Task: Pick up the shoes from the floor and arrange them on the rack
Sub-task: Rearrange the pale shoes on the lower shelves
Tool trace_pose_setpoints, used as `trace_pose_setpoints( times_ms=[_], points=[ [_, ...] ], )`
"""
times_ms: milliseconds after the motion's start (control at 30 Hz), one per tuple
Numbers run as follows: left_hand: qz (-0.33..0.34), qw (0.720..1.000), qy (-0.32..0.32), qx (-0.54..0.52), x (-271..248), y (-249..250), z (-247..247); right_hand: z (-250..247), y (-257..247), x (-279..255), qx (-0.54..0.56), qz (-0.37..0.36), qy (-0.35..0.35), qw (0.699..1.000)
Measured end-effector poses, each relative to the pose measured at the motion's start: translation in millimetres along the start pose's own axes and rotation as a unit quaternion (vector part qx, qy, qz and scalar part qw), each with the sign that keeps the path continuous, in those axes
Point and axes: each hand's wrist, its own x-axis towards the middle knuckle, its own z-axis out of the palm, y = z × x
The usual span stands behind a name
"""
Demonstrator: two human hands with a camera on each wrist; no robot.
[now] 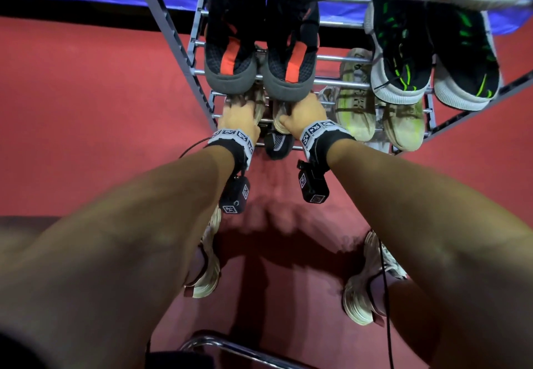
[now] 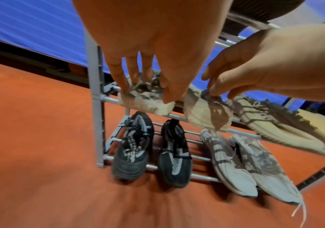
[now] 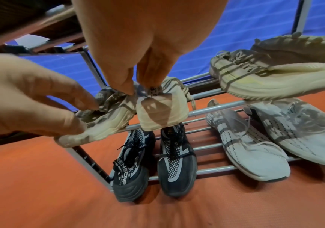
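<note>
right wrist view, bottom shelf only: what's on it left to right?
Black and grey sneaker with lettered strap → its black and grey partner → white knit sneaker → second white knit sneaker, partly cut off at the right edge.

**Warm, dim light with soft blur**

Lit from above and behind, dimly and warmly. Dark, soft-edged shadows thrown across the red floor between the feet. Striped shadows from the rack bars laid over the pale shoes on the lowest shelf. Strong wide-angle bending at the edges, rack rails fanning outward. Near forearms swollen and soft. In both wrist views, palms close to the lens, out of focus and orange-tinted; floor smeared by motion blur near the bottom. No harsh glare.
</note>
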Motion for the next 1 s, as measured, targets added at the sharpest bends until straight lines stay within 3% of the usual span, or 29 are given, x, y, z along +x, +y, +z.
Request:
trace_pose_setpoints(
  times_ms=[133,400,600,733,867,1000],
  points=[
    [-0.032,0.999,-0.022,0.019,-3.7,-32.3,4.5,14.5,-15.5,-2.2,0.056,-0.042,-0.044,0.997],
    [-0.043,0.989,-0.050,-0.130,0.8,-53.6,5.7,35.8,-27.7,1.7,0.076,-0.035,-0.144,0.986],
    [-0.024,0.997,-0.036,-0.066,2.4,-56.6,3.9,43.7,-37.8,3.4,0.105,-0.025,-0.185,0.977],
    [0.019,0.999,-0.033,-0.005,-2.3,-58.6,-0.3,45.6,-39.3,4.7,0.157,0.026,-0.174,0.972],
    [0.061,0.997,-0.039,0.030,-16.3,-56.6,-5.5,45.3,-36.3,-2.3,0.312,0.110,-0.162,0.930],
    [0.094,0.994,-0.043,0.028,-36.4,-55.9,-10.5,46.0,-41.8,-18.6,0.396,0.167,-0.162,0.888]
  ],
)
